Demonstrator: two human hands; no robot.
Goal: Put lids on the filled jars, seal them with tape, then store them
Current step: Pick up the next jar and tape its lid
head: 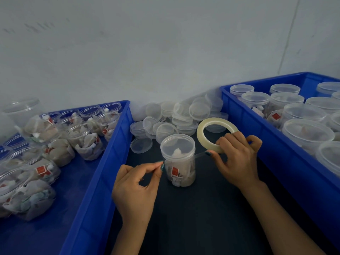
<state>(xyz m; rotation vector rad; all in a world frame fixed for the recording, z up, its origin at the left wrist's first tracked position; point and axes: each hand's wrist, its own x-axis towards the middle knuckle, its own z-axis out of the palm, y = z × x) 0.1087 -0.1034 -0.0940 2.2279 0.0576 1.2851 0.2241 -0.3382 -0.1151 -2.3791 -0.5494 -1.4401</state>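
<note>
The left grip [135, 186] is a bare hand with slim fingers; the nail [162, 167] showing at its fingertips wears dark teal polish with a slight gloss; the right grip [237, 159] is a bare hand too, and its thumbnail [208, 153] carries the same dark teal polish; the colour of the other nails cannot be told; knuckles and finger creases show plainly on the back of the right grip; the left forearm [128, 240] and right forearm [276, 218] are uncovered down to the lower edge.
</note>
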